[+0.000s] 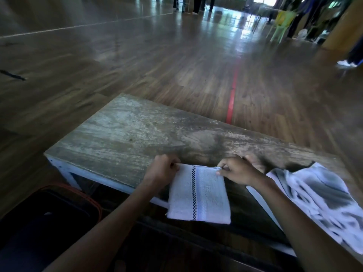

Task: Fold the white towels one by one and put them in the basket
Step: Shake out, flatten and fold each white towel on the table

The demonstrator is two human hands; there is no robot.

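As a towel (198,193) overhangs the worn table (127,130), seemingly wooden floor (176,55) stretches beyond.

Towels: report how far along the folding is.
Done: nothing white shows in the dark basket at lower left. In hand: one towel, already folded small, pinched at its far corners by the left hand and right hand at the near edge of the table. Left: move it to the basket, then fold the crumpled pile on the right.

Worn wooden table (125,130); red floor line (232,95); green chair (283,19) distant.
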